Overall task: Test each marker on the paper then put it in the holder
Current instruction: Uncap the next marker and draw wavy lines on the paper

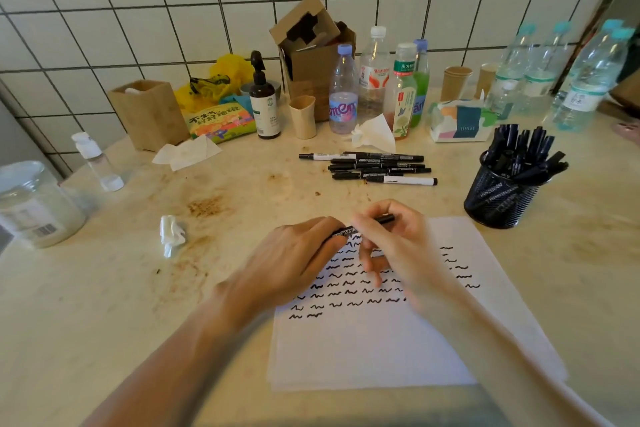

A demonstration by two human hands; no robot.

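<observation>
While both hands meet at the centre of the frame, the left hand (294, 260) and the right hand (391, 239) grasp one black marker (346, 230) above the paper (381, 340). The holder (502, 194) stands at right, more markers (374, 168) lying above centre.

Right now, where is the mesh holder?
In the head view, the holder stands on the table's right side, just beyond the paper's far right corner, in front of the tissue pack.
</observation>
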